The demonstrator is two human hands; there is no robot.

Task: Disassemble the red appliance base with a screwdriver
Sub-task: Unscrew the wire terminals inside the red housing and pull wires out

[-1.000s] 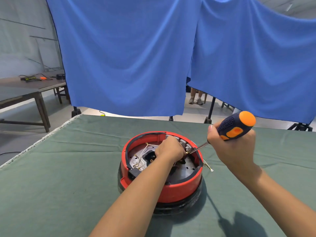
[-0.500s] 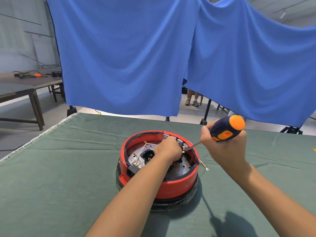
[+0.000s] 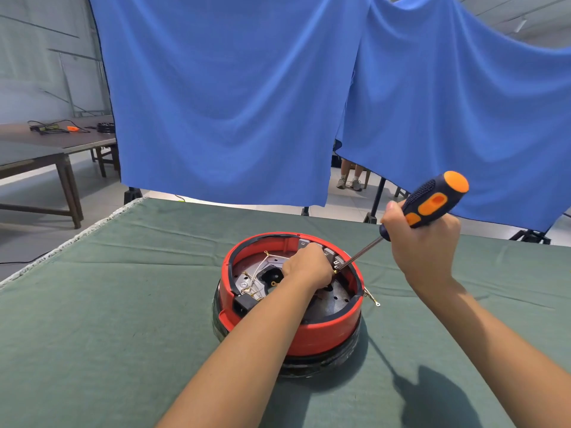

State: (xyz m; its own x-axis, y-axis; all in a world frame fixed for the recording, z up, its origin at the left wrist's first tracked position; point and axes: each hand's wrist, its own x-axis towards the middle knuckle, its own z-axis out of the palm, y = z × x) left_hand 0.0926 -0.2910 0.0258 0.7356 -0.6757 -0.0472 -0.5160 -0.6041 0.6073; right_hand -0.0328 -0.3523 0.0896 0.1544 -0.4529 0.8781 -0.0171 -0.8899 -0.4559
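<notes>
The round red appliance base sits open side up on the green cloth, its metal plate, wires and black parts exposed. My left hand reaches into it with the fingers curled down over a part near the far right inner wall; what they hold is hidden. My right hand grips the dark blue and orange handle of the screwdriver. Its shaft slants down to the left, and the tip meets the inner rim just beside my left hand.
A loose wire with a ring terminal hangs over the base's right edge onto the green tablecloth. Blue curtains hang behind the table. A wooden side table stands far left. A person's feet show under the curtain.
My right hand has lifted the screwdriver handle a little up and to the right, so the shaft slants more steeply. The tip stays at the inner rim. My left hand has kept its place.
</notes>
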